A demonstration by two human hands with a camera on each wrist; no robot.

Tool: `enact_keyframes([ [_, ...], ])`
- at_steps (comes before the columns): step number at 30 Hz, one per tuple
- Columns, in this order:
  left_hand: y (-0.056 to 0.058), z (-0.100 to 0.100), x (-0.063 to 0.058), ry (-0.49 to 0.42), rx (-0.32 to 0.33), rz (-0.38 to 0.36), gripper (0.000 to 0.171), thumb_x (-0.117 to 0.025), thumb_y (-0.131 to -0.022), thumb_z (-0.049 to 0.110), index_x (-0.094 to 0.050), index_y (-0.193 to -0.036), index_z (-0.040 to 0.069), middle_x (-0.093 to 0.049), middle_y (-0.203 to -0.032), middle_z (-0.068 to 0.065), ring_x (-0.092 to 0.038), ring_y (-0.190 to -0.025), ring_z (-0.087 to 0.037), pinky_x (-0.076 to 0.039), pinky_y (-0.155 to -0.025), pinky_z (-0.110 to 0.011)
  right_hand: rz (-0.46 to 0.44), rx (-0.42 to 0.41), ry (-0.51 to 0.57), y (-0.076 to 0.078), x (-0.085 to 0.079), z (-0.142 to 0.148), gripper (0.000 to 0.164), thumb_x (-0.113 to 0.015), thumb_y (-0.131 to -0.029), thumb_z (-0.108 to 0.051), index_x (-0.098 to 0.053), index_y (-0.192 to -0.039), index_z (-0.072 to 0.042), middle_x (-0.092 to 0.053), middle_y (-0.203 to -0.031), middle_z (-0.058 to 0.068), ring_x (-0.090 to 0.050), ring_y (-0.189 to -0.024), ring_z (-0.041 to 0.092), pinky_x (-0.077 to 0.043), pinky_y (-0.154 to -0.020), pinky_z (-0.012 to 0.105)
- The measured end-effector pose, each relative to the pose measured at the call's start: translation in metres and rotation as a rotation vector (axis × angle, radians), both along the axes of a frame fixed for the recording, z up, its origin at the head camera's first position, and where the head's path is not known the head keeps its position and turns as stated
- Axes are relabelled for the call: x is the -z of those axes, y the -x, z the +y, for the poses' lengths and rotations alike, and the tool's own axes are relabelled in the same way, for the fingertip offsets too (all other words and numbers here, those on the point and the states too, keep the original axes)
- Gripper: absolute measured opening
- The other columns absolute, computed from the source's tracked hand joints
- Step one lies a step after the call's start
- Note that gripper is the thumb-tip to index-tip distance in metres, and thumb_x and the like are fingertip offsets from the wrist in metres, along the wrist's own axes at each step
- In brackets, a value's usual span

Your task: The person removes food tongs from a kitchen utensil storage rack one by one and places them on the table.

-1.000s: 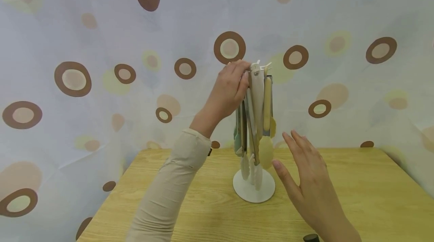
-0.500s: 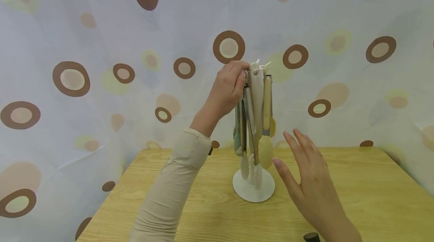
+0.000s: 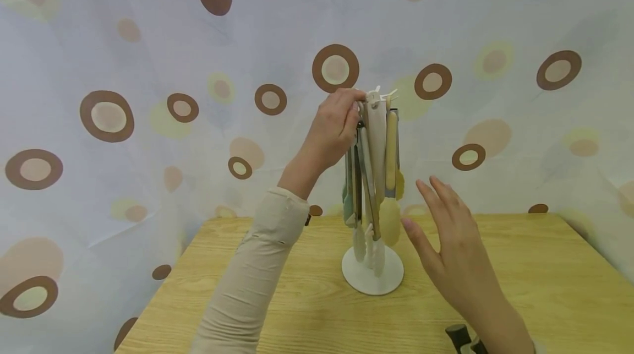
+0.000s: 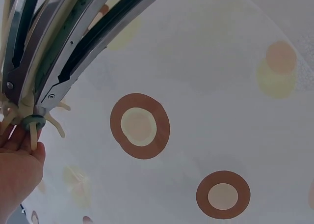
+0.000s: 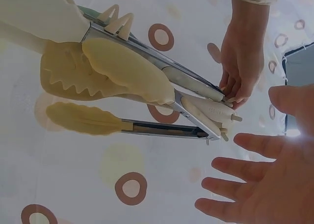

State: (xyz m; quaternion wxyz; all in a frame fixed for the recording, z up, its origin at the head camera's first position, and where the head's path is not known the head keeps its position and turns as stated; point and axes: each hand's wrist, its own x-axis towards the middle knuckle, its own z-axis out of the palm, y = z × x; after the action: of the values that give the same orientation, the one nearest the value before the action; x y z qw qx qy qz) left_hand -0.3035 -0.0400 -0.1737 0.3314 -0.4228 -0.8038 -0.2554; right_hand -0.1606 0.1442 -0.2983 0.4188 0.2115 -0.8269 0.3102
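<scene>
Several kitchen tongs hang from the hooks of a white rack, which stands on a round white base. Up at the hooks, my left hand curls its fingers and thumb around the handle end of metal tongs with whitish tips. Its fingertips are partly hidden behind the hooks in the left wrist view, beside a green hanging ring. To the right of the rack, my right hand holds nothing, fingers spread, close to pale yellow tongs. Green-tipped tongs hang at the rack's left.
The rack is on a wooden table in front of a white curtain with brown and yellow spots. A dark-ended object lies at the front, partly covered by my right forearm. A slatted spatula-like head hangs among the tongs.
My left hand stays at the hooks, its thumb slightly lower, uncovering the handle end. My right hand has risen a little. More of the dark-ended object shows at the bottom.
</scene>
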Motion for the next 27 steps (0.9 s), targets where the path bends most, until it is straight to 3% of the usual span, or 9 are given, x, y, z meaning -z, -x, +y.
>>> enact_keyframes([
  [9, -0.001, -0.001, 0.0, 0.027, -0.012, -0.016, 0.033, -0.034, -0.102, 0.007, -0.054, -0.126, -0.004, -0.056, -0.124, -0.015, -0.05, -0.115, -0.025, -0.032, -0.105, -0.029, -0.037, -0.037, 0.034, 0.013, -0.004, 0.0, 0.053, -0.058, -0.097, -0.022, -0.042, -0.143, -0.002, -0.039, -0.145, 0.021, -0.034, -0.133, 0.042, -0.03, -0.102, 0.061],
  [18, 0.0, 0.001, -0.002, 0.049, -0.015, -0.009, 0.034, -0.033, -0.103, 0.008, -0.054, -0.127, -0.002, -0.056, -0.123, -0.014, -0.05, -0.115, -0.023, -0.032, -0.104, -0.028, -0.08, -0.111, 0.088, 0.043, -0.009, 0.007, 0.052, -0.055, -0.098, -0.022, -0.041, -0.144, -0.002, -0.041, -0.144, 0.021, -0.035, -0.133, 0.041, -0.028, -0.103, 0.061],
  [27, 0.001, -0.003, -0.001, 0.034, -0.014, 0.016, 0.032, -0.034, -0.102, 0.006, -0.055, -0.125, -0.003, -0.058, -0.12, -0.014, -0.051, -0.111, -0.023, -0.034, -0.102, -0.029, -0.241, -0.157, 0.098, 0.073, -0.019, 0.01, 0.063, -0.052, -0.1, -0.032, -0.029, -0.15, -0.003, -0.034, -0.148, 0.024, -0.031, -0.135, 0.044, -0.026, -0.104, 0.063],
])
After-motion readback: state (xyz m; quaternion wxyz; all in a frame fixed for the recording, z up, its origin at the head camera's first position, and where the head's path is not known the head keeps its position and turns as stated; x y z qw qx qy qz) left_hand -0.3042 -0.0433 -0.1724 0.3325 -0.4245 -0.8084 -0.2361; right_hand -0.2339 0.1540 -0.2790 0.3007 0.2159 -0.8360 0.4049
